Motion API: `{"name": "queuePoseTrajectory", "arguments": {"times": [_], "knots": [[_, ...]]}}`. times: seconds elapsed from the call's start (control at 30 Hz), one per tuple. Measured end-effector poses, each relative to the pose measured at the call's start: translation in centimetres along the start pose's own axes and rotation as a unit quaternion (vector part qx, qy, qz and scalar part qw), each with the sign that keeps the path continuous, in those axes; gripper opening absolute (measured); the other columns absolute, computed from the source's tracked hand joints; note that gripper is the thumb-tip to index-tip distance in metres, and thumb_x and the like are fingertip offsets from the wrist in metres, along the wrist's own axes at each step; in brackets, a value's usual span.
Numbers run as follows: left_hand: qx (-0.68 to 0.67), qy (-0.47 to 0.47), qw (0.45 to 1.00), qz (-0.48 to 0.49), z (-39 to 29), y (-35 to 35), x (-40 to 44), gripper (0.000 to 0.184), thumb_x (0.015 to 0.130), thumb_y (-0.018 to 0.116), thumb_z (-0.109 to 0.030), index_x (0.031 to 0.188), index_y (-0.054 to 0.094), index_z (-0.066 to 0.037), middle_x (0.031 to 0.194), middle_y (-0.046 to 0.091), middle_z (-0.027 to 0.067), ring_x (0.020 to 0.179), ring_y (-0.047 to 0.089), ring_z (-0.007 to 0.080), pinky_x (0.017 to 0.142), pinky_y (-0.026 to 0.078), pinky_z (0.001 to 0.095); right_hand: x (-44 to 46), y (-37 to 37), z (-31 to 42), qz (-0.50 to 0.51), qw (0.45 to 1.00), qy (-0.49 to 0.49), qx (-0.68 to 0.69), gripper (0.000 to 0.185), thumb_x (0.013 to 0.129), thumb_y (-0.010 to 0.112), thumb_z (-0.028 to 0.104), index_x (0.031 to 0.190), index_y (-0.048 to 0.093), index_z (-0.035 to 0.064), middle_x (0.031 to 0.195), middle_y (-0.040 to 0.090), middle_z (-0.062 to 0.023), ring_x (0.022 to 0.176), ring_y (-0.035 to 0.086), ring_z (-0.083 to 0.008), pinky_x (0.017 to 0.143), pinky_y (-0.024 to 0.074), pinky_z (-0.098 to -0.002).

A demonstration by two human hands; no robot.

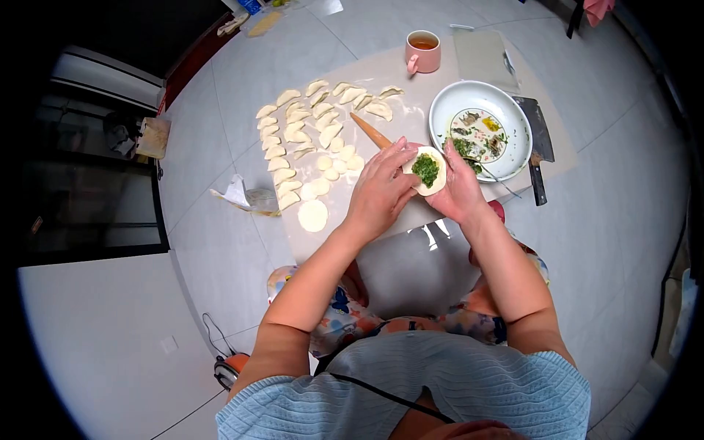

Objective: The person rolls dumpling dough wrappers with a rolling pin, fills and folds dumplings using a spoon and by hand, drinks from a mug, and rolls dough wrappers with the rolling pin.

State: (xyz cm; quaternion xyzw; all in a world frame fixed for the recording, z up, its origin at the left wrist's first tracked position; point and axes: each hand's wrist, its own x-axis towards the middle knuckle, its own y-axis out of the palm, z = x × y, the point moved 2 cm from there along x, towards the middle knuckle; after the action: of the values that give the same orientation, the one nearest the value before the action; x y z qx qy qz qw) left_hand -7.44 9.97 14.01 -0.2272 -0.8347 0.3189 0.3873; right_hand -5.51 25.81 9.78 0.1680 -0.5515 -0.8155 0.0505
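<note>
A round dumpling wrapper [441, 166] with a mound of chopped green filling [424, 169] lies between my two hands. My right hand [460, 186] cups it from the right, its thumb at the edge. From the left, the bent fingers of my left hand [379, 188] grip the wrapper's near side. Beyond my left hand a tapered wooden rolling pin [371, 131] rests on the table, its near end hidden. A white bowl [445, 110] with leftover green filling and a spoon [503, 182] stands just past my right hand.
Rows of folded dumplings [295, 133] cover the table's [396, 67] left part. Near them lie small dough discs [331, 174] and a rolled wrapper [313, 215]. A pink mug [423, 56] stands at the back; a cleaver [538, 130] lies right of the bowl, its handle towards me.
</note>
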Motion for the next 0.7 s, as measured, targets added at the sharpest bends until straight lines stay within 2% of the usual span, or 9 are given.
{"name": "queuePoseTrajectory", "arguments": {"times": [0.13,0.27,0.33,0.43,0.47,0.5,0.57,0.6,0.7], "knots": [[-0.013,0.008,1.0,-0.007,0.3,0.1,0.1,0.023,0.074,0.076,-0.002,0.092,0.063,-0.008,0.132,0.057,0.0095,0.134,0.045,0.0365,0.104,0.043,0.046,-0.2,-0.1,-0.2,0.008,0.999,0.034,-0.005,0.056,0.106,0.027,0.044,0.138,0.044,0.0007,0.132,0.053,-0.0157,0.121,0.053,-0.0272,0.102,0.0422,-0.043],[-0.107,-0.06,0.992,-0.033,1.0,0.3,0.1,0.019,0.076,0.073,0.0,0.091,0.063,-0.006,0.132,0.058,0.0111,0.134,0.045,0.0353,0.103,0.044,0.0433,0.0,-0.3,-0.2,0.005,0.999,0.022,-0.035,0.048,0.106,0.033,0.039,0.135,0.047,0.0041,0.128,0.055,-0.014,0.117,0.055,-0.0243,0.096,0.0458,-0.039],[-0.121,-0.07,0.99,-0.031,1.1,0.3,0.0,0.018,0.078,0.072,0.001,0.091,0.062,-0.005,0.132,0.058,0.0116,0.135,0.045,0.0349,0.103,0.045,0.0419,-0.5,0.4,-0.1,-0.037,0.989,0.046,-0.137,0.041,0.105,0.041,0.034,0.131,0.049,0.0044,0.123,0.057,-0.0125,0.112,0.058,-0.0218,0.092,0.0506,-0.0368],[-0.18,-0.135,0.974,-0.013,1.4,0.4,-0.2,0.014,0.081,0.068,0.002,0.092,0.061,-0.004,0.133,0.058,0.0121,0.128,0.051,0.0295,0.098,0.048,0.0364,-0.9,2.0,-0.1,-0.012,0.977,0.073,-0.201,0.041,0.102,0.048,0.035,0.129,0.052,0.0041,0.12,0.058,-0.0108,0.108,0.06,-0.0198,0.087,0.0545,-0.0357],[-0.224,-0.167,0.96,-0.009,1.7,0.7,-0.4,0.012,0.083,0.066,0.002,0.093,0.061,-0.003,0.132,0.058,0.0117,0.123,0.054,0.0255,0.095,0.049,0.0341,-1.4,2.7,0.0,-0.052,0.972,0.07,-0.218,0.035,0.099,0.056,0.026,0.124,0.055,0.0015,0.112,0.062,-0.0095,0.099,0.064,-0.0185,0.086,0.056,-0.034],[-0.268,-0.199,0.943,-0.006,1.8,0.9,-0.5,0.011,0.085,0.064,0.002,0.094,0.06,-0.003,0.132,0.058,0.0114,0.117,0.057,0.0216,0.092,0.049,0.0318,-1.4,2.6,0.0,-0.051,0.972,0.071,-0.218,0.035,0.099,0.056,0.026,0.124,0.055,0.0015,0.112,0.062,-0.0095,0.099,0.064,-0.0185,0.086,0.056,-0.034],[-0.303,-0.227,0.925,-0.003,1.7,1.1,-0.6,0.01,0.086,0.064,0.001,0.094,0.06,-0.002,0.132,0.058,0.0111,0.113,0.058,0.0188,0.09,0.05,0.0304,-1.4,2.1,-0.3,0.052,0.914,0.067,-0.397,0.032,0.094,0.06,0.013,0.123,0.057,-0.0003,0.102,0.065,-0.0085,0.09,0.066,-0.0167,0.084,0.0557,-0.0306],[-0.338,-0.254,0.906,0.001,1.6,1.2,-0.7,0.01,0.087,0.064,0.001,0.095,0.059,-0.001,0.131,0.059,0.0109,0.109,0.059,0.016,0.088,0.05,0.029,-1.4,1.8,-0.5,0.058,0.919,0.057,-0.385,0.035,0.089,0.06,0.001,0.124,0.057,-0.0013,0.095,0.067,-0.0081,0.083,0.067,-0.0153,0.081,0.0549,-0.0275],[-0.378,-0.305,0.874,0.024,1.4,1.2,-0.6,0.012,0.086,0.065,0.001,0.097,0.059,-0.001,0.133,0.057,0.0108,0.109,0.059,0.0156,0.088,0.051,0.0287,-1.4,1.5,-0.3,0.033,0.905,0.058,-0.42,0.038,0.087,0.061,0.001,0.125,0.056,-0.0014,0.097,0.067,-0.0083,0.086,0.066,-0.0147,0.081,0.0542,-0.027]]}}
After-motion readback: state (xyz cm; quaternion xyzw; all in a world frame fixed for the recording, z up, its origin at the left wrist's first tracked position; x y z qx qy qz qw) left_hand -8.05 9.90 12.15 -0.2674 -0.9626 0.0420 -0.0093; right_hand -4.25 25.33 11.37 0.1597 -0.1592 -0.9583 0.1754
